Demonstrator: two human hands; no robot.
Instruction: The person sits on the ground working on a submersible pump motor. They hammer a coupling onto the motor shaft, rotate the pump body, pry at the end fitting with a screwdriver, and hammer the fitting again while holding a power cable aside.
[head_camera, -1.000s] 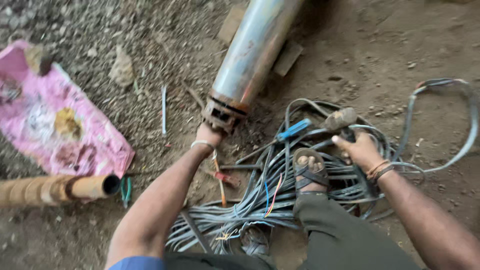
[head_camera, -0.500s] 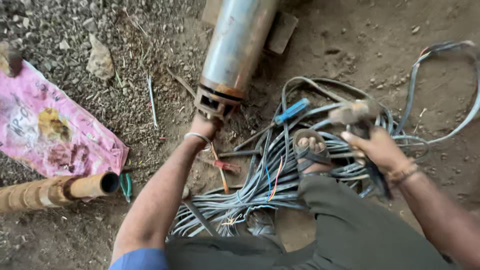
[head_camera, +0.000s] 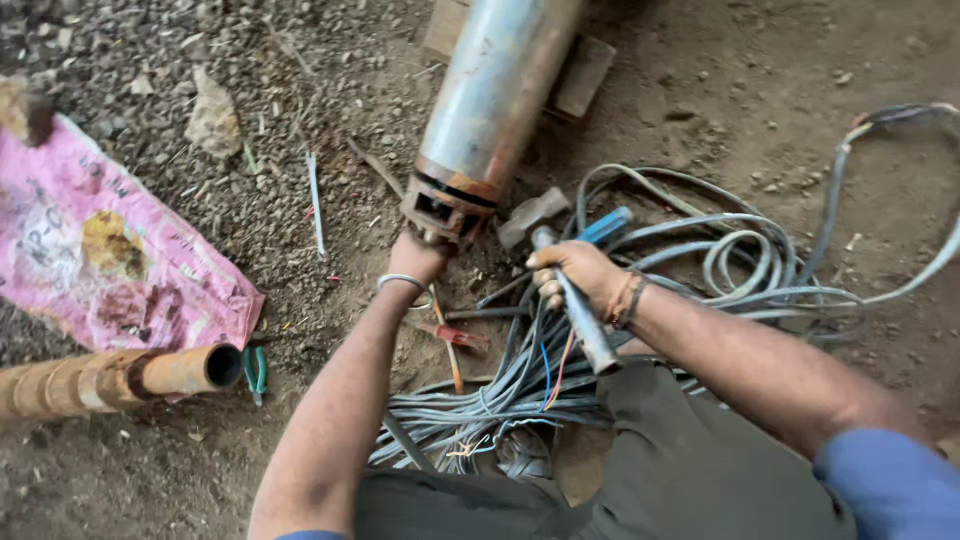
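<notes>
Head view: left hand (head_camera: 418, 258) grips the pump cylinder's (head_camera: 498, 95) rusty end; right hand (head_camera: 580, 277) clasps a hammer (head_camera: 560, 270) beside it.

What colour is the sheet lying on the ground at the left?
Pink sheet, stained; head view.

The left arm stretches forward, bare, a bangle at the wrist; the left hand (head_camera: 418, 256) is curled with fingers bent under, knuckles up. The right arm comes in from the right, thread bands on the wrist; the right hand (head_camera: 572, 276) is closed in a fist grip.
</notes>
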